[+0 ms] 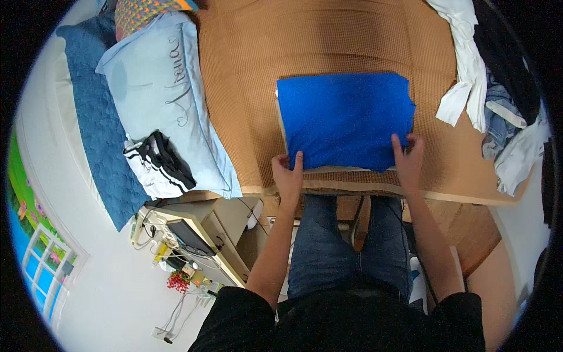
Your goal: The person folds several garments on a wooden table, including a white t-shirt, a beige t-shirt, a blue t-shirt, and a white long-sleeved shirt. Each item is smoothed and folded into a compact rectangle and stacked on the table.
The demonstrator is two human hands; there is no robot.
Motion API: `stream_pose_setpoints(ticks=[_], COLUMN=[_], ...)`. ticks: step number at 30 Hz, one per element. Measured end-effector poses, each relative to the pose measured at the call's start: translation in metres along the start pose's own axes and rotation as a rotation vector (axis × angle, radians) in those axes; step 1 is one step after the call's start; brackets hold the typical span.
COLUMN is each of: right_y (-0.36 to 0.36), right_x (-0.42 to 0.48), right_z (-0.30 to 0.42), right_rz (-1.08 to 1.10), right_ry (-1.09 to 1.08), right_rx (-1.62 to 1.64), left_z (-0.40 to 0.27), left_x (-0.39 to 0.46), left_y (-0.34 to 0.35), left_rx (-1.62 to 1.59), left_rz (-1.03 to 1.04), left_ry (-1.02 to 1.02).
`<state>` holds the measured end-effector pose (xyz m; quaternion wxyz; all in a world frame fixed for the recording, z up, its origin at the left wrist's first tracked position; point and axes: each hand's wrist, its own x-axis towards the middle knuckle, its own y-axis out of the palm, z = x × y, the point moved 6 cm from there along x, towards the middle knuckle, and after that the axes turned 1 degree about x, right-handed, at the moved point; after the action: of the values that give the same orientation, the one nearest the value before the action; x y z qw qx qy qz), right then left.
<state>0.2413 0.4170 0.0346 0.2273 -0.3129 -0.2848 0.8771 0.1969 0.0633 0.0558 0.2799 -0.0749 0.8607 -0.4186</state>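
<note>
A blue folded cloth [345,119], perhaps a garment, lies flat on a brown woven mat [246,110] that covers the bed in front of me. A pale layer or board shows as a thin strip under its left and near edges. My left hand [288,178] is at the near left corner, its thumb on the blue fabric and its fingers apart from the thumb. At the near right corner is my right hand [409,163], slightly blurred. Its thumb lies over the cloth, with the fingers spread beyond the right edge.
To the left, a light blue pillow [149,92] with writing carries a crumpled black-and-white garment [160,169]. White clothing [470,88] and denim [501,123] lie along the right side. A cabinet [224,233] with cables and small items stands below the bed's left edge.
</note>
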Motion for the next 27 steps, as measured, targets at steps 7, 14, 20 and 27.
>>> stream_pose_setpoints(ticks=[7,14,20,27], right_y=[0.016,0.018,0.007,0.003], right_x=[-0.025,-0.01,-0.03,-0.023], right_z=[-0.042,-0.026,-0.04,-0.064], right_rz=[0.079,0.139,0.185,0.098], right_ry=[0.309,0.227,0.181,-0.05], right_rx=[0.065,0.302,0.001,-0.318], left_z=[-0.003,0.002,0.045,0.013], left_x=[0.014,0.008,-0.016,-0.009], left_y=[0.011,0.012,0.017,0.013], left_rx=[0.028,-0.377,-0.189,0.105], left_rz=[0.117,0.256,0.234,0.094], left_ry=[0.205,-0.061,-0.049,0.052])
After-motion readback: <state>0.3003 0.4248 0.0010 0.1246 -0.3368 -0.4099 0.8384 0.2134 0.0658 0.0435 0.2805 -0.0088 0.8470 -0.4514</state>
